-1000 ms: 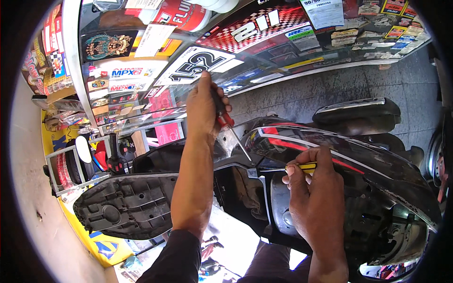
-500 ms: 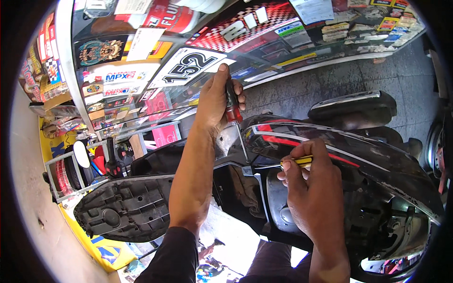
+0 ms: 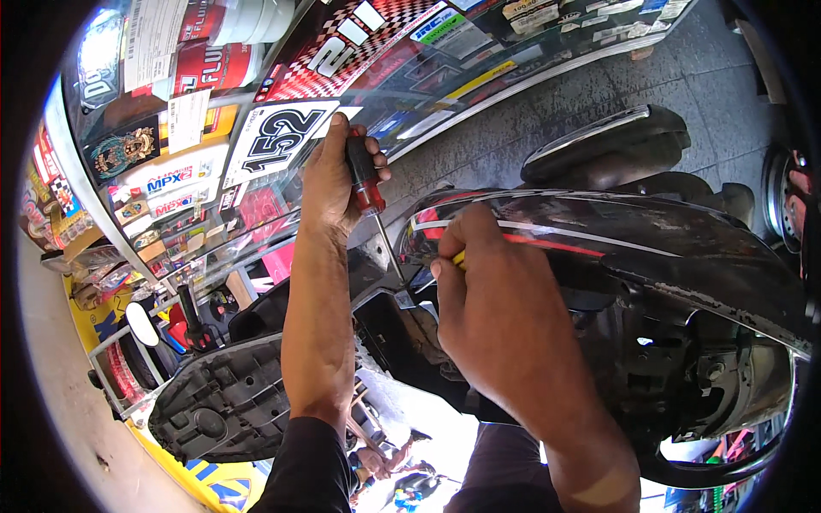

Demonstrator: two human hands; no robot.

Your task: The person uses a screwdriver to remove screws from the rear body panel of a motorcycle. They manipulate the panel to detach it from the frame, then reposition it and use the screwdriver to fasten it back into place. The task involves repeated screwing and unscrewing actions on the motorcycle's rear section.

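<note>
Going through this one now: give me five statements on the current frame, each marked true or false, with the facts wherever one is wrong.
1. The left hand holds a screwdriver with a red and black handle. True.
2. The right hand is empty. False: its fingers hold a yellow-handled tool.
3. The bike's dark bodywork carries white and red stripes. True.
4. The screwdriver's tip points toward the glass display case. False: it points the other way, down toward the bike.
5. The black seat shows a smooth, padded top. False: its ribbed underside faces the camera.
</note>
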